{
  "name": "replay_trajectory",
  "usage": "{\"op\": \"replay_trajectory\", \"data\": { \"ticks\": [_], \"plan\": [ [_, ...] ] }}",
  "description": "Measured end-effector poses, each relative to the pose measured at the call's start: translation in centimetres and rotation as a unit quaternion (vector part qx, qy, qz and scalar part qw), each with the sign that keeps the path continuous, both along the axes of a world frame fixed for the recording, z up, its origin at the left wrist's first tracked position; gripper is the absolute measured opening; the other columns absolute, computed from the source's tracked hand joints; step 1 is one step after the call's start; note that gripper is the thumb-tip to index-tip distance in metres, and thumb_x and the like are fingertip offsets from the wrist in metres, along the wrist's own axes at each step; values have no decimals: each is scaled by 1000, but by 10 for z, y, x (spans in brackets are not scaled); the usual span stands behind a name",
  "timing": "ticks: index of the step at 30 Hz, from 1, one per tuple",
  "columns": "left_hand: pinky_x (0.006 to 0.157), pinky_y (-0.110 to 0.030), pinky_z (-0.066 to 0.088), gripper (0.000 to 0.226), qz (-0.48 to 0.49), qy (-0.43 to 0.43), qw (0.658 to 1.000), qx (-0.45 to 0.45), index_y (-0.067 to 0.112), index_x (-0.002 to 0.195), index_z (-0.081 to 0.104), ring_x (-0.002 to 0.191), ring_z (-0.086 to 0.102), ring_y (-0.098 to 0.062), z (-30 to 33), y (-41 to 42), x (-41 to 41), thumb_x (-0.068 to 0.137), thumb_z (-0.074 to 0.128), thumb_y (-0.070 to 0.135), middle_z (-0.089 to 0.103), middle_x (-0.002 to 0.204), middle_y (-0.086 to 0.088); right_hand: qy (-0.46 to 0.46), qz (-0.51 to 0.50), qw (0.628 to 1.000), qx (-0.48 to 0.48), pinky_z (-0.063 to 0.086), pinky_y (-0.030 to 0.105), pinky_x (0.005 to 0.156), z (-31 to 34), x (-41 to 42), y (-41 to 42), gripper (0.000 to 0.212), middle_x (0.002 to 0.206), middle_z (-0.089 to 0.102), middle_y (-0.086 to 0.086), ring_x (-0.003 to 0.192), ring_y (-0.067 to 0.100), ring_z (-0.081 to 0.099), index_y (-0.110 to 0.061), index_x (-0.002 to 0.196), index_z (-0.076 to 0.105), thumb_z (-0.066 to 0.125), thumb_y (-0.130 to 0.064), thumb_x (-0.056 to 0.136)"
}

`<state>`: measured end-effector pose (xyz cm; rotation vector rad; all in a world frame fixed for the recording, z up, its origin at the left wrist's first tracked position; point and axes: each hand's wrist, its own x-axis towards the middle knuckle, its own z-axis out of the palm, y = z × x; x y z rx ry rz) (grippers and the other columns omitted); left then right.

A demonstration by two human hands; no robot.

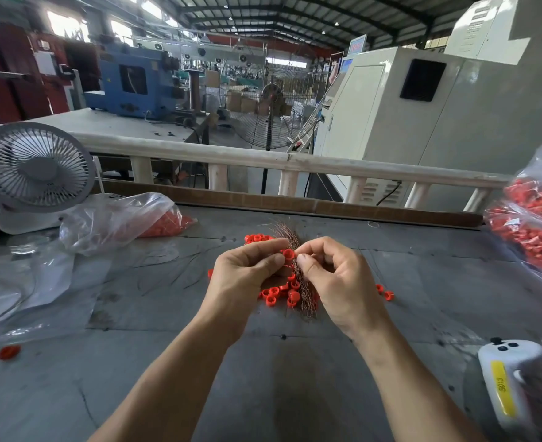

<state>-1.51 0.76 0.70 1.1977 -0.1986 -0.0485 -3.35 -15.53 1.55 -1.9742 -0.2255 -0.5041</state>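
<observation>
Pinching one red cap (pixel 288 253) above the table (pixel 263 378), left grip (pixel 247 272) meets right grip (pixel 336 279), which pinches what looks like a copper strand. Beneath: wire bundle (pixel 306 298), loose caps (pixel 273 295). Beyond: cap bags (pixel 120 218) full. Most work probably remains.

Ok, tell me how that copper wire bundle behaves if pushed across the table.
The bundle of copper wires looks loose, with splayed ends, so it would probably fan out rather than slide whole. The strands look hair-thin, so likely light and easily bent. The red caps lying against it would probably scatter or roll.
</observation>
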Motion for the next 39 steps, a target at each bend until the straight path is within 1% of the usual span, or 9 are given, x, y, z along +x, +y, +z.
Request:
{"op": "replay_trajectory", "data": {
  "ticks": [4,8,16,21,27,29,32,35,39],
  "plan": [
    [73,-25,59,24,-19,11,1000,15,13,103,81,74,69,-19,-1,3,2,93,66,-3,76,87,-13,34,16,999,26,41,22,55,-1,1,-1,14,63,62,-9,56,4,52,-31,89,72,59,-31,90],
    [73,-26,59,21,-28,12,999,9,14,98,82,75,70,-18,-1,3,2,94,66,0,75,85,-12,58,33,996,63,46,22,60,-3,2,-2,17,71,69,-6,62,3,59,-32,93,73,58,-25,92],
    [75,-33,61,16,-40,15,998,-35,1,109,73,84,74,-24,-2,2,3,95,65,0,75,98,-23,97,46,984,142,61,46,83,-4,3,-1,17,91,79,8,90,36,75,-19,105,69,60,-6,101],
    [76,-35,63,22,-52,17,997,-53,-4,115,68,84,75,-26,-1,4,3,95,63,2,73,107,-28,118,72,976,166,60,34,64,-1,2,-2,14,89,79,14,77,33,75,-13,109,66,59,-4,101],
    [82,-35,63,24,-60,17,996,-67,-6,118,65,91,75,-31,-1,5,2,96,61,2,74,107,-25,129,92,975,156,61,32,76,-7,8,-8,14,94,79,13,85,26,77,-13,110,69,67,-7,98],
    [78,-32,62,22,-53,19,996,-69,-6,116,66,90,75,-30,0,4,3,96,61,1,75,106,-25,113,60,980,152,59,29,78,-9,12,-12,11,94,80,8,86,20,76,-17,105,71,70,-10,97],
    [76,-30,62,18,-40,22,996,-79,-5,112,68,89,74,-28,-1,4,4,95,62,0,75,103,-24,63,-110,982,141,56,31,65,-11,19,-31,9,78,78,0,71,15,72,-19,86,72,72,-19,95],
    [77,-31,62,17,-32,20,996,-75,-4,110,69,89,73,-28,-3,5,5,95,63,0,75,103,-24,72,-254,964,24,52,32,64,-17,23,-54,23,68,74,-9,67,15,70,-23,75,69,70,-34,95],
    [75,-30,61,17,-29,18,997,-69,-3,111,69,86,73,-26,-5,6,7,95,65,1,75,103,-24,161,-275,938,-137,43,29,62,-27,25,-56,20,72,70,-11,75,19,65,-28,72,69,73,-35,90]
  ]
}}
